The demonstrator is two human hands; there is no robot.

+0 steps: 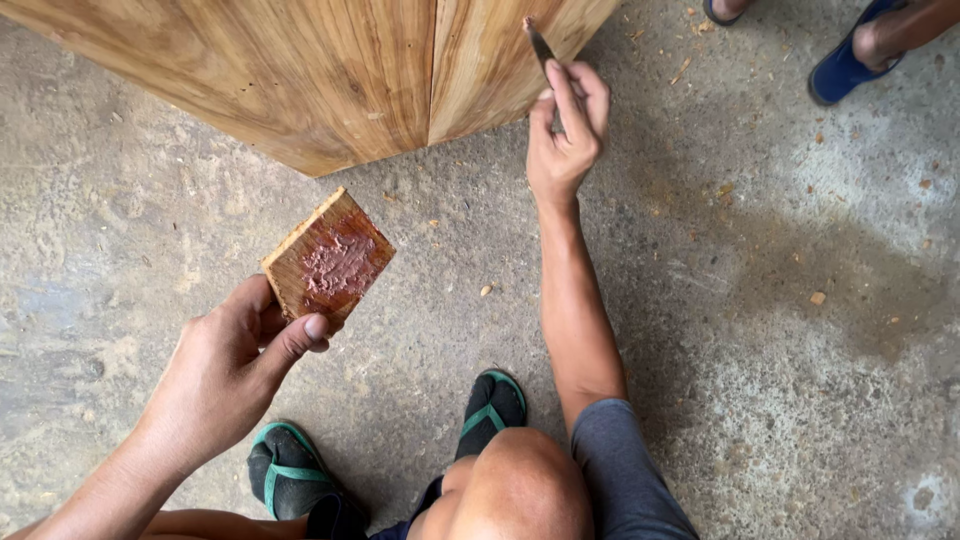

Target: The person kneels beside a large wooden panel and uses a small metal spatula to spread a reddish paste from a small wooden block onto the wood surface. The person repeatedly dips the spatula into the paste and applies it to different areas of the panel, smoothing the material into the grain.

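Dusty concrete floor (pixel 780 300), wood chips scattered, varnished wooden panel (pixel 330 70) standing at top. Left hand (pixel 225 375) pinches small wood offcut (pixel 328 262) smeared with reddish putty, held above floor. Right hand (pixel 567 135) grips thin putty knife (pixel 540 45), tip on panel's edge.

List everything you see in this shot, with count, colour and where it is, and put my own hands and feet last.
Wooden panel: one, golden brown with a vertical seam, top of view.
Small wood scrap: one, brown with reddish-pink paste smeared on its face, centre left.
Thin tool: one, dark blade with paste on the tip, against the panel's edge at top centre.
Concrete floor: grey, strewn with wood chips.
Another person's foot: one, in a blue sandal, top right corner.
Left hand: holds the scrap, thumb on its lower edge.
Right hand: grips the tool.
Own feet: two, in black sandals with green straps, bottom centre.
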